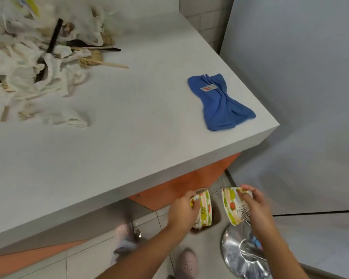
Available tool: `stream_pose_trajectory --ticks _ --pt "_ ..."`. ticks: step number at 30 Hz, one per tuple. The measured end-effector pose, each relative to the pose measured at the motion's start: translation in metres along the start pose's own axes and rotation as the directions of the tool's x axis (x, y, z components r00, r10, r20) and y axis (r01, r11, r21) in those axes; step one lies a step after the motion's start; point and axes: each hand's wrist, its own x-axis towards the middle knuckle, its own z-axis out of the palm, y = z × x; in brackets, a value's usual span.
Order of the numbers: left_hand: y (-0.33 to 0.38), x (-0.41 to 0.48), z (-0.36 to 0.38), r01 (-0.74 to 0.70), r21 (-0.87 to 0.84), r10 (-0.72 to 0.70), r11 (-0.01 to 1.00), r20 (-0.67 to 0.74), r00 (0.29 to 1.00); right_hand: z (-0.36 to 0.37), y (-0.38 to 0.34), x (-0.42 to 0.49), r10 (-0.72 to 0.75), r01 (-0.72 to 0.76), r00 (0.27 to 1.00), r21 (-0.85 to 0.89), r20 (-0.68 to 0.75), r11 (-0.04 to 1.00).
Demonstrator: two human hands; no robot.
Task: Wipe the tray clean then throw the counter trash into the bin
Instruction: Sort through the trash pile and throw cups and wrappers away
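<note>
Below the counter's edge, my left hand (182,208) grips a striped paper cup (203,210) with green and red fruit prints. My right hand (252,204) grips a second cup (231,206) of the same pattern. Both cups are held over the floor, just above a shiny metal bin (244,256) with a clear liner at the lower right. A heap of crumpled white napkins (26,63), black plastic cutlery (52,40) and wooden sticks (109,64) lies on the white counter (119,137) at the upper left. A blue cloth (220,101) lies bunched near the counter's right corner. No tray is in view.
An orange cabinet front (181,188) runs under the counter. A brown rectangular container (216,216) sits on the tiled floor behind the cups. My feet in grey clogs (186,262) stand beside the bin. A grey wall (300,77) is at the right.
</note>
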Motion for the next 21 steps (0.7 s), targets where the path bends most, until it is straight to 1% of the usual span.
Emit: stream_pose_trajectory --ticks 2,4,7,9,11,13,14,16,18,21 --pt "-0.014 0.024 0.033 0.14 -0.01 -0.14 0.99 -0.006 0.99 -0.002 0.036 0.021 0.033 -0.036 0.998 -0.067 -0.044 0.997" --pt "-0.025 0.048 0.062 0.238 -0.041 -0.237 0.97 0.021 0.971 -0.002 0.07 0.041 0.032 -0.047 0.996 -0.186 -0.081 0.982" --pt "-0.047 0.078 0.099 0.333 -0.074 -0.323 0.94 0.123 0.938 0.005 0.103 0.064 0.005 -0.038 0.993 -0.282 -0.116 0.959" --pt "-0.064 0.09 0.116 0.359 -0.088 -0.339 0.929 0.185 0.923 0.011 0.118 0.077 0.019 -0.04 0.997 -0.308 -0.071 0.95" --pt "-0.076 0.092 0.12 0.347 -0.101 -0.32 0.933 0.21 0.924 0.018 0.127 0.086 0.075 -0.068 0.997 -0.346 0.007 0.936" --pt "-0.066 0.077 0.096 0.314 -0.129 -0.281 0.941 0.224 0.933 0.024 0.129 0.091 0.106 -0.075 0.993 -0.439 0.046 0.895" --pt "-0.06 0.068 0.081 0.289 -0.139 -0.254 0.947 0.227 0.94 0.028 0.126 0.091 0.096 -0.056 0.994 -0.478 0.06 0.876" --pt "-0.049 0.047 0.045 0.229 -0.196 -0.187 0.953 0.214 0.959 0.038 0.111 0.086 0.023 0.028 0.996 -0.521 0.091 0.853" --pt "-0.034 0.02 0.001 0.165 -0.315 -0.097 0.935 0.22 0.971 0.049 0.085 0.072 -0.079 0.145 0.986 -0.531 0.144 0.835" --pt "-0.009 -0.025 -0.079 0.051 -0.457 0.062 0.888 0.23 0.971 0.064 0.031 0.036 -0.233 0.348 0.932 -0.503 0.278 0.791"
